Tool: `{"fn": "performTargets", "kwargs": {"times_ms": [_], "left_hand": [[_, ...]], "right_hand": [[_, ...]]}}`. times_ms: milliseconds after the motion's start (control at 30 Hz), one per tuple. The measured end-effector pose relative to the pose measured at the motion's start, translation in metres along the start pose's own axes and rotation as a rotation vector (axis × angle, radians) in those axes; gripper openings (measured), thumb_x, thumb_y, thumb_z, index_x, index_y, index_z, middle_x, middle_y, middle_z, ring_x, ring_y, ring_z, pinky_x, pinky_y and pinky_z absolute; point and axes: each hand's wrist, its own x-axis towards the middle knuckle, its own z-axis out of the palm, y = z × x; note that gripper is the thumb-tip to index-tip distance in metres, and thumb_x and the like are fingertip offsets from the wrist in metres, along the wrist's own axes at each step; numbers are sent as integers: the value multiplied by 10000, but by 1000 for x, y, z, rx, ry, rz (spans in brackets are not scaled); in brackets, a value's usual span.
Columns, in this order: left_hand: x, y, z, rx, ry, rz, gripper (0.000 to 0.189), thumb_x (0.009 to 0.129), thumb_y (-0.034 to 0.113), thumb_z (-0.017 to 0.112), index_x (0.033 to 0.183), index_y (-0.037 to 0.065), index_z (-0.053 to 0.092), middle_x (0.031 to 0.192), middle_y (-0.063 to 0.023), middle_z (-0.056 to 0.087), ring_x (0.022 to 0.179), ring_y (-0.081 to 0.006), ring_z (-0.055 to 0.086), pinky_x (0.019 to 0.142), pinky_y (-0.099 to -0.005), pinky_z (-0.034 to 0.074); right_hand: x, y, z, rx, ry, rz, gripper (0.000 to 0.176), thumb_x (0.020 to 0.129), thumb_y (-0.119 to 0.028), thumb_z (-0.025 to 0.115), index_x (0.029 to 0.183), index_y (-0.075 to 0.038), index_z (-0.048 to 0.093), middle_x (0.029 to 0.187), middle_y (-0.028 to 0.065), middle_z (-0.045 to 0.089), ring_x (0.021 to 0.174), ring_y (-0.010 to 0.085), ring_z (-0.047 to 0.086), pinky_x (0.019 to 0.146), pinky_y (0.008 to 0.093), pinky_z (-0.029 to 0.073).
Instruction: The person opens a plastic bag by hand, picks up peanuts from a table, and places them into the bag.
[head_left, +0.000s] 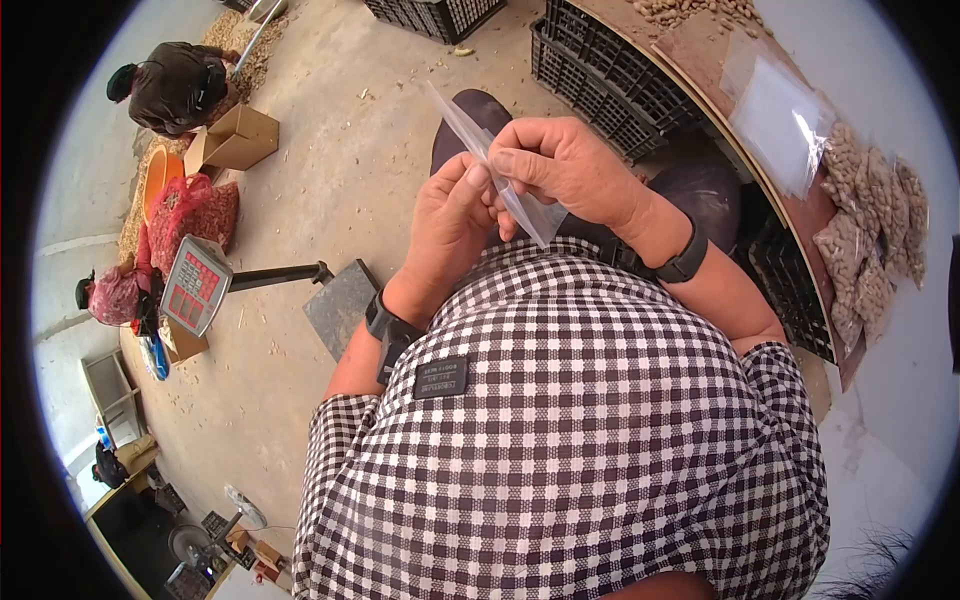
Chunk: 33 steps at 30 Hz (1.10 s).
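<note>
Both my hands pinch a clear plastic bag (462, 125) in front of my chest. My left hand (450, 215) grips one side of its edge between thumb and fingers. From the other side my right hand (565, 168) closes on the same edge, thumb and forefinger pressed together. The bag looks flat and hangs tilted, with its lower corner near my checked shirt. I see nothing inside it. To the right, a stack of clear bags (775, 125) lies on the board, beside filled bags of peanuts (870, 230).
Loose peanuts (700, 12) lie on the board's far end, above black crates (600, 85). At left stand a platform scale (197, 285), a cardboard box (240, 140), an orange basin (160, 180) and a red mesh sack (195, 215). Two people (178, 88) work near heaps on the floor.
</note>
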Motion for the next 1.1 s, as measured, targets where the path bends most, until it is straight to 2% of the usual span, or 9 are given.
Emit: {"fn": "performTargets", "kwargs": {"times_ms": [100, 200, 400, 500, 600, 800, 900, 967, 1100], "left_hand": [[0, 2, 3, 15, -10, 3, 249, 981, 271, 508, 1007, 23, 522, 850, -89, 603, 649, -174, 616, 571, -276, 513], [0, 0, 5, 29, -5, 37, 262, 978, 282, 506, 1017, 24, 522, 852, -95, 606, 648, -178, 614, 585, -288, 518], [1, -4, 0, 73, 81, 9, 227, 977, 247, 494, 1013, 25, 524, 816, -84, 597, 639, -180, 609, 570, -285, 512], [3, -2, -3, 38, 25, -11, 199, 977, 217, 478, 1003, 26, 527, 801, -75, 593, 640, -165, 609, 564, -278, 509], [3, -1, 0, 67, 60, -13, 180, 976, 191, 467, 976, 25, 537, 795, -62, 590, 628, -142, 598, 557, -260, 496], [-1, -1, 7, 169, 183, 50, 149, 955, 170, 515, 889, 47, 566, 776, -3, 573, 635, -73, 536, 584, -205, 437], [-2, -9, -24, 217, 146, 42, 136, 943, 121, 532, 1009, 24, 601, 915, -27, 636, 806, -85, 595, 742, -233, 471], [-3, -1, -5, 318, 155, 115, 150, 932, 159, 565, 814, 67, 571, 721, 50, 540, 655, -26, 467, 591, -182, 377], [-5, 0, -8, 358, 124, 45, 180, 943, 180, 568, 819, 49, 565, 718, 16, 572, 635, -43, 501, 589, -194, 402]], "right_hand": [[-1, -2, 1, 32, 13, 20, 172, 935, -162, 590, 880, -9, 646, 722, -5, 595, 668, 56, 543, 626, 215, 466], [1, 9, 2, -114, 35, -122, 151, 953, -145, 564, 922, -8, 617, 713, 2, 584, 608, 60, 556, 539, 197, 473], [3, 11, 5, -148, -10, -137, 158, 964, -122, 532, 928, 24, 581, 755, 54, 622, 622, 119, 627, 561, 275, 560], [-1, 2, 6, 37, -35, -18, 154, 969, -118, 518, 930, 21, 572, 767, 55, 622, 633, 118, 626, 562, 273, 557], [0, 8, 5, 94, -38, -35, 155, 974, -114, 493, 932, 14, 569, 785, 61, 626, 634, 124, 627, 580, 275, 563], [2, 7, 5, -155, -3, -58, 143, 950, -161, 534, 885, -36, 559, 753, -18, 546, 680, 44, 507, 627, 198, 438], [6, 11, 10, -173, 29, -108, 225, 912, -206, 614, 786, -32, 546, 699, -31, 513, 671, 50, 456, 610, 227, 404], [5, 8, 12, -160, 4, -83, 257, 896, -221, 635, 757, -40, 516, 688, -29, 495, 667, 53, 442, 596, 237, 395], [5, 13, 10, -210, 16, -40, 273, 885, -224, 637, 728, -44, 505, 674, -25, 491, 656, 53, 433, 582, 243, 392]]}}
